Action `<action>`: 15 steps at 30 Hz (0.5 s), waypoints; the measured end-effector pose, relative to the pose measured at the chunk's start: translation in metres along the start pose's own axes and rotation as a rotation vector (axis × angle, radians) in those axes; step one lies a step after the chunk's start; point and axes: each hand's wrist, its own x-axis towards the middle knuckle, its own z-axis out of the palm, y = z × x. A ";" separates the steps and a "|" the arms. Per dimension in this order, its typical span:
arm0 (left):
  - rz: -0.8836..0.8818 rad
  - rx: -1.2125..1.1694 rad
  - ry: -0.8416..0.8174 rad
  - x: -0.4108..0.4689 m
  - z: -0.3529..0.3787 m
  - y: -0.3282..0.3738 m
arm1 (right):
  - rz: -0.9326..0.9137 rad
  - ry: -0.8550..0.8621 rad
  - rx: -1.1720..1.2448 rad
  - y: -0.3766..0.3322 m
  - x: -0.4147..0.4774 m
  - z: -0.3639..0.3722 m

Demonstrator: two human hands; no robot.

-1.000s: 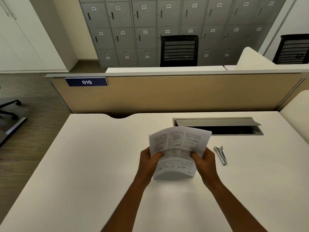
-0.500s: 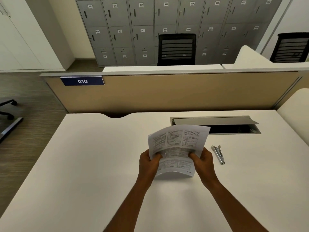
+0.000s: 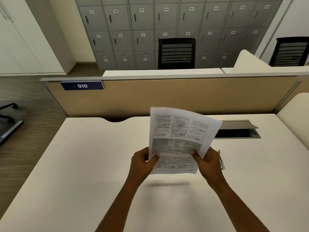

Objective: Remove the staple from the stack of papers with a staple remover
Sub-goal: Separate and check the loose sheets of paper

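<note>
White printed papers (image 3: 179, 139) are lifted off the counter (image 3: 83, 164), tilted up toward the person. The left hand (image 3: 142, 162) is clamped on the lower left edge and the right hand (image 3: 206, 162) on the lower right edge, thumbs on the front sheet. The two hands are apart, with the stack between them. The metal staple remover (image 3: 221, 160) lies on the counter just beyond the right hand, half hidden by it and untouched.

Several things could go wrong from here, I think. The staple is not visible; the print is blurred, so I cannot tell in which corner it sits, and the tool could be put at a wrong place. When the right hand lets go to take the tool, the stack will hang from one pinch only and may bend or slide down. A tool pushed in crooked could also tear the thin corner.

Compared with the earlier frames, the papers are raised higher and stand more upright, now covering part of the slot at the back of the counter. The grips look the same.
</note>
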 end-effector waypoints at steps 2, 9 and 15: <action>-0.031 -0.056 -0.006 -0.005 -0.014 -0.006 | 0.019 0.048 0.101 -0.004 0.000 -0.004; -0.176 -0.697 -0.015 -0.029 -0.003 -0.016 | 0.243 -0.020 0.599 0.009 -0.021 0.013; -0.087 -0.564 0.115 -0.028 0.003 -0.005 | 0.336 0.069 0.657 0.023 -0.030 0.025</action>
